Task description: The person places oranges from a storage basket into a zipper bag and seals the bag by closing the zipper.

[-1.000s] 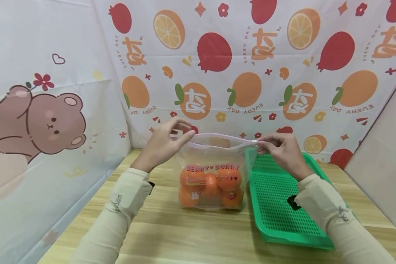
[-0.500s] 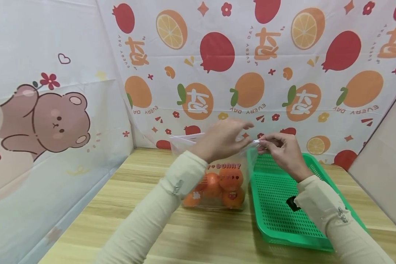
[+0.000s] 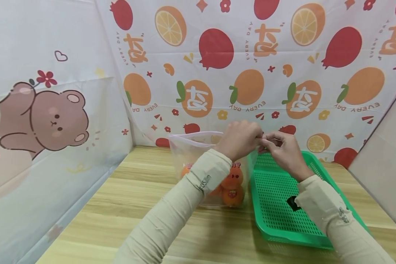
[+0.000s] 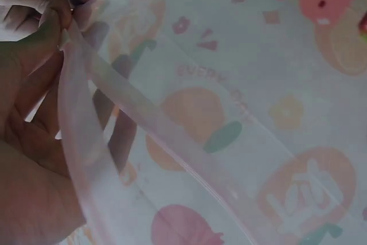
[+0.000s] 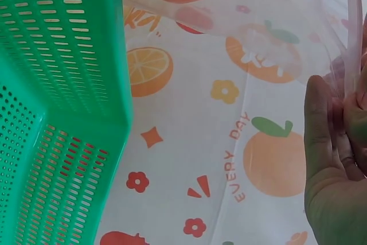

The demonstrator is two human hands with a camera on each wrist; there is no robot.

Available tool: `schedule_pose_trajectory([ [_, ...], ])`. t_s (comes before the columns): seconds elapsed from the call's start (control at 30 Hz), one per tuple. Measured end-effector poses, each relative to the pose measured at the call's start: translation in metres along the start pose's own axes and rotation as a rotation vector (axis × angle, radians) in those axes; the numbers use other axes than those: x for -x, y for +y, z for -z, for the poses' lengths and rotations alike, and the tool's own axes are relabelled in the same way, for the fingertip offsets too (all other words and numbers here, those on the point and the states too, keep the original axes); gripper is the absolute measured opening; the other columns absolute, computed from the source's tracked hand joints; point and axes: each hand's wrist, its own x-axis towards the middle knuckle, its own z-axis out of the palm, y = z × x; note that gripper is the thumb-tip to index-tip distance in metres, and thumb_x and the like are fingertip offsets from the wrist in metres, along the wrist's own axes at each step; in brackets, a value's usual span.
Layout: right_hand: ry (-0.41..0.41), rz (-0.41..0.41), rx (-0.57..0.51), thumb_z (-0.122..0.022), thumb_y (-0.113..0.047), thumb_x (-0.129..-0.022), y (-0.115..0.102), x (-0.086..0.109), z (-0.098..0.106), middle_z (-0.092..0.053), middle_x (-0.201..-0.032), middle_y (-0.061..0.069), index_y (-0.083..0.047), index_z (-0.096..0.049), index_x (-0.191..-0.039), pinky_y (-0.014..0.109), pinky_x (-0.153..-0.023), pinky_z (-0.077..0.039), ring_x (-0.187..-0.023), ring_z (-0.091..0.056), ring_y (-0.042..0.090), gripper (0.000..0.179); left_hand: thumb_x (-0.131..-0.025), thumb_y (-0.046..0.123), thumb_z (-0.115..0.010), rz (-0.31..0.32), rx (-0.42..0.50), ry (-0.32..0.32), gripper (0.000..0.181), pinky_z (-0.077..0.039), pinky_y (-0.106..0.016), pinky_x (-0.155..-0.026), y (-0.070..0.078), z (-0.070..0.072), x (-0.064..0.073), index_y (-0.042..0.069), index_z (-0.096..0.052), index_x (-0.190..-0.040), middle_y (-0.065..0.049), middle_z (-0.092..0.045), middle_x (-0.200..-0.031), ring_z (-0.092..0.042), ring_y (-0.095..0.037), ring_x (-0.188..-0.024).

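A clear zip bag (image 3: 179, 152) with a pale pink zip edge stands upright on the table, holding several oranges (image 3: 232, 179). Its mouth gapes at the left and middle; the two edges meet at the right end. There, my left hand (image 3: 241, 140) pinches the zip end between thumb and finger, as the left wrist view shows the hand (image 4: 34, 182) beside the pink edge (image 4: 74, 124). Close against it, my right hand (image 3: 285, 152) pinches the same top corner. Fingers hide the zip slider. My left forearm covers part of the oranges.
A green plastic basket (image 3: 262, 231) sits on the wooden table (image 3: 118, 205) right of the bag, under my right forearm. A fruit-print cloth (image 3: 274, 88) hangs behind, and a bear-print cloth (image 3: 95, 99) hangs at the left.
My left hand has left the bag's top left side, crossed to the right and now pinches the zip end beside my right hand. My right hand has kept its hold.
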Motion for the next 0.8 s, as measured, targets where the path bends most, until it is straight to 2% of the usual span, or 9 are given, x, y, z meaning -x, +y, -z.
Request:
schedule_pose_trajectory([
  [0.1,0.024,0.01,-0.002,-0.066,-0.007,-0.098,-0.002,0.001,-0.001,-0.072,-0.092,0.023,0.008,-0.071,-0.1,0.033,-0.071,-0.061,-0.073,-0.073,0.018,0.017,-0.099,0.03,-0.067,0.003,0.006,0.012,0.018,-0.045,-0.027,-0.059,-0.003,0.001,0.002,0.024,-0.081,-0.091,0.01,-0.066,-0.071,-0.052,-0.008,-0.062],
  [0.23,0.06,0.035,0.048,-0.068,-0.009,-0.097,-0.005,0.001,-0.003,-0.073,-0.084,0.021,0.006,-0.073,-0.097,0.028,-0.068,-0.06,-0.067,-0.072,0.016,0.016,-0.098,0.031,-0.068,-0.003,0.006,0.033,0.016,-0.047,-0.026,-0.06,-0.007,0.004,0.005,0.023,-0.083,-0.099,0.011,-0.072,-0.082,-0.055,-0.007,-0.064],
  [0.37,0.074,0.046,0.104,-0.069,-0.01,-0.096,-0.008,0.001,-0.006,-0.073,-0.079,0.017,0.004,-0.073,-0.095,0.024,-0.066,-0.058,-0.063,-0.071,0.014,0.015,-0.098,0.031,-0.068,-0.005,-0.001,0.033,0.016,-0.044,-0.024,-0.056,-0.009,0.005,0.008,0.024,-0.083,-0.098,0.011,-0.069,-0.075,-0.052,-0.007,-0.061],
  [0.5,0.072,0.048,0.13,-0.069,-0.01,-0.097,-0.009,0.001,-0.008,-0.072,-0.078,0.016,0.003,-0.073,-0.094,0.025,-0.063,-0.058,-0.061,-0.069,0.015,0.014,-0.097,0.034,-0.069,-0.002,-0.009,0.022,0.017,-0.041,-0.024,-0.054,-0.014,0.008,0.013,0.025,-0.083,-0.093,0.01,-0.063,-0.067,-0.049,-0.008,-0.059],
  [0.6,0.071,0.049,0.135,-0.068,-0.009,-0.097,-0.008,0.001,-0.008,-0.072,-0.078,0.018,0.003,-0.073,-0.094,0.027,-0.062,-0.058,-0.061,-0.069,0.016,0.013,-0.097,0.032,-0.07,0.0,-0.008,0.019,0.016,-0.042,-0.025,-0.056,-0.021,0.011,0.019,0.023,-0.083,-0.091,0.009,-0.066,-0.071,-0.052,-0.009,-0.062],
  [0.8,0.085,0.043,0.145,-0.067,-0.007,-0.097,-0.008,0.004,-0.005,-0.071,-0.075,0.017,0.005,-0.072,-0.096,0.027,-0.058,-0.057,-0.059,-0.067,0.016,0.013,-0.093,0.032,-0.075,0.044,0.028,0.021,0.015,-0.05,-0.026,-0.065,-0.043,0.019,0.039,0.022,-0.083,-0.101,0.008,-0.075,-0.09,-0.062,-0.008,-0.076],
])
